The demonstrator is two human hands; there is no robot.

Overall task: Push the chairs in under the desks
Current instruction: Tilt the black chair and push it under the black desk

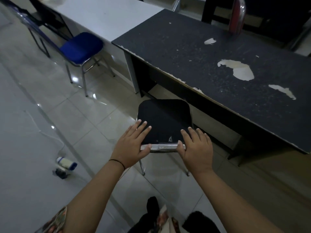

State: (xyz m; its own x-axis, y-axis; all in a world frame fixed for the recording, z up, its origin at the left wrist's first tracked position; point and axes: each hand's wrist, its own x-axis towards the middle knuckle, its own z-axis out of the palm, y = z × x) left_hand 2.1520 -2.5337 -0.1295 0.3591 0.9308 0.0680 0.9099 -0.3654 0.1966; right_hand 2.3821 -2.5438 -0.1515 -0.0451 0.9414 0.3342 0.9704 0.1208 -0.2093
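Note:
A black padded chair (164,118) on chrome legs stands in front of the dark desk (202,52), its far edge just under the desk's front rim. My left hand (133,143) and my right hand (196,148) both lie on the chair's near edge, fingers flat on the pad and thumbs hooked on the chrome bar (164,147). A blue chair (82,47) stands further left beside the white desk (104,15), its seat out in the open.
The dark desk's top is worn, with peeled patches. A red-and-silver chair back (237,15) rises behind it. On the tiled floor at the left lie a small white-and-blue device (64,165) and its white cord (43,133). My feet show at the bottom.

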